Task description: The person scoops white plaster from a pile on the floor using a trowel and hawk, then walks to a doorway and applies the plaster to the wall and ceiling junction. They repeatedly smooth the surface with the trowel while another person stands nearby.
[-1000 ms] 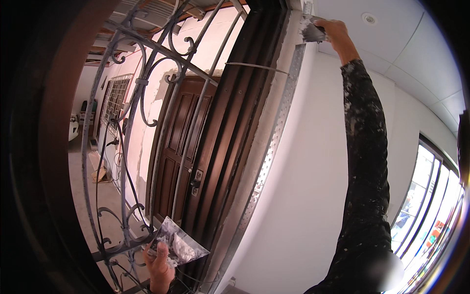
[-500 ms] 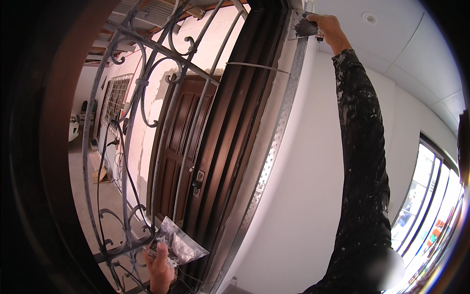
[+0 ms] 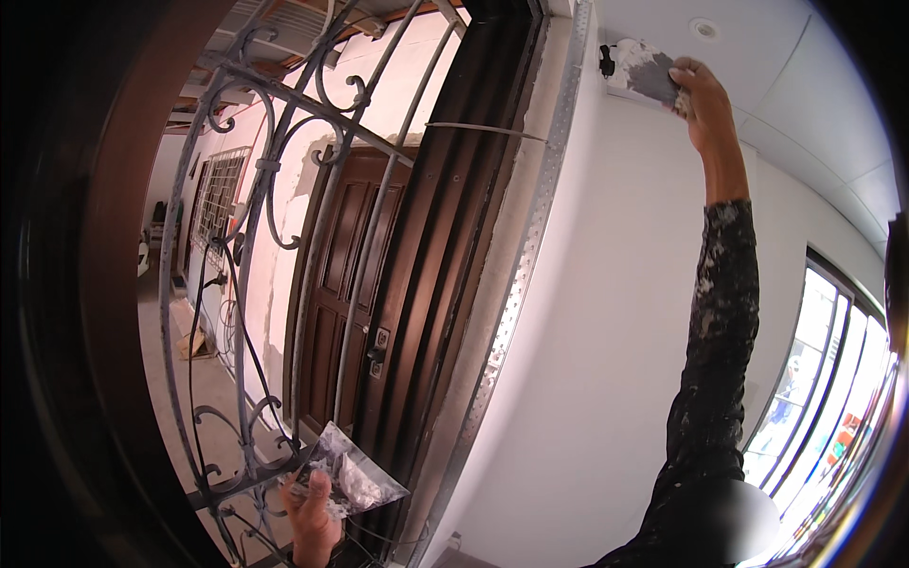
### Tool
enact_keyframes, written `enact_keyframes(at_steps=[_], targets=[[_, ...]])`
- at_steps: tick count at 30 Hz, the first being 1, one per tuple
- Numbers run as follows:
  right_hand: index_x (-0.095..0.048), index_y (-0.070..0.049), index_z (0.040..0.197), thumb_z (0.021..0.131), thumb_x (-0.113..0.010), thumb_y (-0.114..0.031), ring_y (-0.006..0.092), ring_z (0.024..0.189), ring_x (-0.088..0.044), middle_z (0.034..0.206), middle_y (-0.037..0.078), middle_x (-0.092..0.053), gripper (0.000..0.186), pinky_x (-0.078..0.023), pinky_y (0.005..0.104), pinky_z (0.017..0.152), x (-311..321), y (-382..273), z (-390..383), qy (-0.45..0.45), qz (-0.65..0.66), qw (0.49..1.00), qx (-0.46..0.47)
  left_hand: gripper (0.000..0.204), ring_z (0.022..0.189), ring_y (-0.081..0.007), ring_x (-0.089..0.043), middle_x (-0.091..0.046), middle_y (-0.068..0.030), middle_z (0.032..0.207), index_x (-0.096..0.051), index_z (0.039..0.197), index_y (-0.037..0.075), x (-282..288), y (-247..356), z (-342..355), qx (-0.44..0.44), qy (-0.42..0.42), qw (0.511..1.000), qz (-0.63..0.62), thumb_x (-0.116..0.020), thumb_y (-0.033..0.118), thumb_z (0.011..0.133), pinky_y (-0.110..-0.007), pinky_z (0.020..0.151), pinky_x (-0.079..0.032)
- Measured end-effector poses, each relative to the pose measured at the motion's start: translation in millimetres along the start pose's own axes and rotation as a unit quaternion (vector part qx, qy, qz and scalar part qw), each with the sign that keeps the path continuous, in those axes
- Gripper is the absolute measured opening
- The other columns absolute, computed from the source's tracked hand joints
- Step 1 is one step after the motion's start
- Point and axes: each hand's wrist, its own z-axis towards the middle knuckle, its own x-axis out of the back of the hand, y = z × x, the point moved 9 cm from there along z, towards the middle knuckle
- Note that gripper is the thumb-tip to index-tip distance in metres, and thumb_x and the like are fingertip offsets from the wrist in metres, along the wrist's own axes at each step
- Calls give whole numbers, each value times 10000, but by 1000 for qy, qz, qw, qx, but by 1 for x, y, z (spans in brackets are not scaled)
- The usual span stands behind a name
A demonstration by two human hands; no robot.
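Shifted rightward, right hand (image 3: 699, 99) presses flat putty knife (image 3: 653, 76) against smooth wall (image 3: 606, 312).

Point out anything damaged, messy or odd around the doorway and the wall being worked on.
The white wall has a grey patch of wet filler near the ceiling, where the right hand holds a flat metal scraper. The perforated metal corner strip is still bare. The dark paint-spattered sleeve is messy.
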Motion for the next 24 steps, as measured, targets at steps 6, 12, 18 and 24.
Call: enact_keyframes(at_steps=[6, 12, 18, 24], targets=[[-325, 127, 1443, 882, -503, -48, 399, 1398, -384, 1447, 295, -441, 614, -315, 520, 1172, 14, -8, -74, -254, 445, 858, -38, 383, 978, -172, -640, -660, -72, 1086, -590, 1221, -3, -24, -1, -1, -10, -45, 998, 32, -689, 252, 954, -345, 870, -535], [-248, 81, 1504, 965, -624, -290, 420, 1472, -251, 1545, 296, -306, 754, -266, 591, 1186, 40, -2, -113, -114, 233, 965, 25, 430, 999, -188, -652, -665, -77, 1117, -586, 1238, -12, -32, -19, -7, 97, -85, 991, -41, -692, 287, 948, -358, 886, -535], [-378, 20, 1492, 999, -580, -450, 335, 1431, -369, 1508, 212, -432, 711, -277, 472, 1170, 27, -7, -91, -35, -82, 995, -45, 357, 925, -150, -626, -634, -80, 1099, -603, 1180, -28, -23, -10, -12, 19, -82, 993, 84, -644, 270, 988, -312, 803, -527], [-434, 18, 1455, 1010, -543, -474, 271, 1305, -516, 1281, 184, -622, 673, -353, 405, 1120, -4, -39, -70, -20, -269, 961, 59, 305, 746, -161, -582, -639, -83, 943, -609, 1183, -15, -17, 5, -14, -129, -88, 974, 165, -632, 198, 966, -307, 666, -495]])
